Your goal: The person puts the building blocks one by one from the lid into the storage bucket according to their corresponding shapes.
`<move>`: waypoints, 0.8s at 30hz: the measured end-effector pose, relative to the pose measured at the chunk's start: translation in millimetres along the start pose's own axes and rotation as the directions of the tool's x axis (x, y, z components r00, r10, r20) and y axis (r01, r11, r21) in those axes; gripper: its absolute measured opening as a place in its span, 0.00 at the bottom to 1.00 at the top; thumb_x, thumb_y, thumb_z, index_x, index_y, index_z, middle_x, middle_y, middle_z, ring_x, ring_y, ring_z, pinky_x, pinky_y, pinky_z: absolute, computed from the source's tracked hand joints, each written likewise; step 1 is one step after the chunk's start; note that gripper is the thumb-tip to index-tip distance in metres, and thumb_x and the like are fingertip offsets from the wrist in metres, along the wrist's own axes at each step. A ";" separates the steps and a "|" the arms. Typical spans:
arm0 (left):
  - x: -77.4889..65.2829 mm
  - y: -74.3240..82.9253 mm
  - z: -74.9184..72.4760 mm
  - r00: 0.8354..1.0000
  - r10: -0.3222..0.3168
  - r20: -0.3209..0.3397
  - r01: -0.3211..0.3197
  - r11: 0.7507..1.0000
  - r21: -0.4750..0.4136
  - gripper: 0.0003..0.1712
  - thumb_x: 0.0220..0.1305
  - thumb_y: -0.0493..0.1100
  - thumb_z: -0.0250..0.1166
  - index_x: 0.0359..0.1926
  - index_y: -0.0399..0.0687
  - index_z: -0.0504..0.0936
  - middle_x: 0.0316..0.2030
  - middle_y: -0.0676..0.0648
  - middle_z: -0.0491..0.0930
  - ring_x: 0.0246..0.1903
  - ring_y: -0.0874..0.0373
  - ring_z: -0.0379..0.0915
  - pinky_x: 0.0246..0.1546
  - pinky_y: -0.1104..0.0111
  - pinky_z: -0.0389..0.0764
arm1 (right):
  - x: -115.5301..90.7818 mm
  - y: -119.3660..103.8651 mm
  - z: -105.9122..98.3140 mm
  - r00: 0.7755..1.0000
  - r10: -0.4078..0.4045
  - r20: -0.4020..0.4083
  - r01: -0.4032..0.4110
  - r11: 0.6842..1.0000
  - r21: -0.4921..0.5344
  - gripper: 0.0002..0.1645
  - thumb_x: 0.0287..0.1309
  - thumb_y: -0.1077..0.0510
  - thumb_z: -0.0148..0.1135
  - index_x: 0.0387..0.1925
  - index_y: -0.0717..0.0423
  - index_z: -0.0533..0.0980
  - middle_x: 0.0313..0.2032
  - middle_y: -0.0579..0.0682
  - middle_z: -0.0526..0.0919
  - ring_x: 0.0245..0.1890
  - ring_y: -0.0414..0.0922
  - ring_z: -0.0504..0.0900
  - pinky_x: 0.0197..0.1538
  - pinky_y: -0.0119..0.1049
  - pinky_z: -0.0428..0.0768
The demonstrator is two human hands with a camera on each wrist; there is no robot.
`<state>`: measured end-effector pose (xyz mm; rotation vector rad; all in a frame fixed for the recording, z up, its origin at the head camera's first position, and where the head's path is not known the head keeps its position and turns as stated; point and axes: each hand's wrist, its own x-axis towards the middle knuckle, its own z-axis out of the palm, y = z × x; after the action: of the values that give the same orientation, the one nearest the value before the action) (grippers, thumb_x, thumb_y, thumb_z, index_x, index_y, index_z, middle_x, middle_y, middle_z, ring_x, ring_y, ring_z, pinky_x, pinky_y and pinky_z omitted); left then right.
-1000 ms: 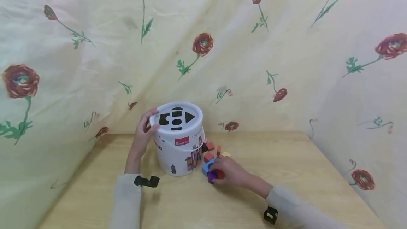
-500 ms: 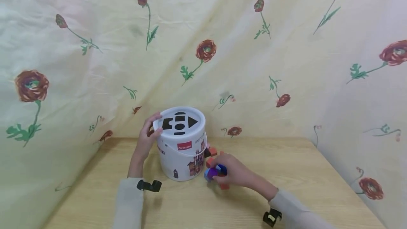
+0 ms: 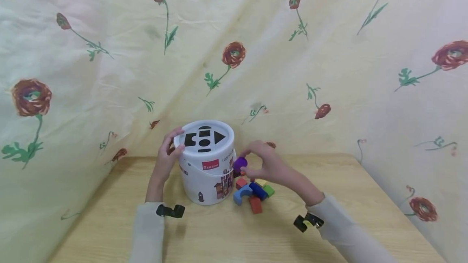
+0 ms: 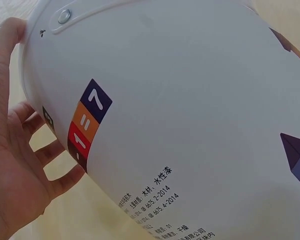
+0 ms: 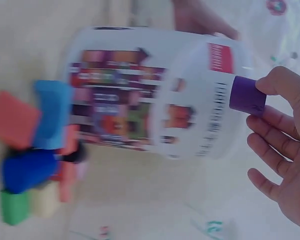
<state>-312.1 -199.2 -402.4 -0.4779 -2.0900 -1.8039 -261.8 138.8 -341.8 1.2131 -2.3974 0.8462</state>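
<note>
l. hand: l. hand (image 3: 165,159) grips rim of white bucket (image 3: 206,184), thumb at near edge of lid, other fingers bent round the side; l. wrist view shows thumb & fingertips on the wall nr the rim.
r. hand: r. hand (image 3: 268,165) pinches purple cylinder (image 5: 247,96) btwn thumb & forefinger; remaining fingers loosely spread, w/ gaps btwn them.
purple cylinder: off the table, at bucket's r. side, just below lid level in head view; r. wrist view is blurred, so can't tell if it touches the wall.
bucket: upright on wooden table (image 3: 219,234), printed w/ coloured buildings & a red label (image 3: 210,164); thin white handle (image 3: 215,174) hangs down across the front.
lid: white lid (image 3: 212,138) seated on top, cut w/ dark holes incl. triangle, circle, half-round, rectangles & a notched shape.
blocks: loose group on table, r. of bucket & below r. hand: light blue arch (image 3: 241,192), dark blue cylinder (image 3: 258,191) next to it, red block (image 3: 256,205) nearest the viewer, green block (image 3: 269,190) at far r., yellow block (image 3: 261,182) & orange-red block (image 3: 241,182) behind.
wrists: light sleeves (image 3: 148,226) on both arms; small black device (image 3: 170,211) at each wrist.
backdrop: pale cloth (image 3: 329,31) w/ red flowers & green stems, hung behind table.
</note>
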 end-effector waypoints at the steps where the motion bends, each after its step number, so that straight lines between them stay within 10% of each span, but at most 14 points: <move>1: 0.1 -0.3 -0.5 1.000 0.000 -0.001 0.000 1.000 0.003 0.30 0.70 0.45 0.58 0.72 0.50 0.68 0.76 0.52 0.60 0.70 0.51 0.58 0.68 0.48 0.64 | 5.9 -1.3 -3.6 0.999 -0.026 -0.022 0.026 1.000 -0.001 0.19 0.51 0.60 0.76 0.46 0.54 0.81 0.44 0.46 0.85 0.49 0.43 0.79 0.54 0.40 0.81; 9: 0.4 1.6 0.3 1.000 -0.006 -0.004 0.006 1.000 0.003 0.31 0.70 0.46 0.59 0.72 0.51 0.68 0.76 0.52 0.60 0.70 0.51 0.58 0.68 0.48 0.65 | 48.8 -13.0 -22.8 0.981 -0.151 -0.119 0.148 0.988 -0.034 0.18 0.51 0.62 0.76 0.44 0.59 0.81 0.42 0.51 0.86 0.48 0.47 0.80 0.56 0.48 0.78; 24: 5.3 1.4 0.2 0.999 -0.041 0.012 0.041 0.999 0.000 0.32 0.71 0.41 0.57 0.74 0.44 0.64 0.78 0.46 0.56 0.73 0.46 0.55 0.68 0.52 0.65 | 99.5 -27.0 -11.5 0.998 -0.033 -0.052 0.028 0.995 -0.092 0.18 0.58 0.54 0.73 0.48 0.57 0.80 0.47 0.52 0.84 0.54 0.49 0.75 0.61 0.50 0.73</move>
<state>-316.2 -198.7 -398.8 -0.4500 -2.1225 -1.8280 -298.1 72.2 -271.1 1.1740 -2.3422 0.7420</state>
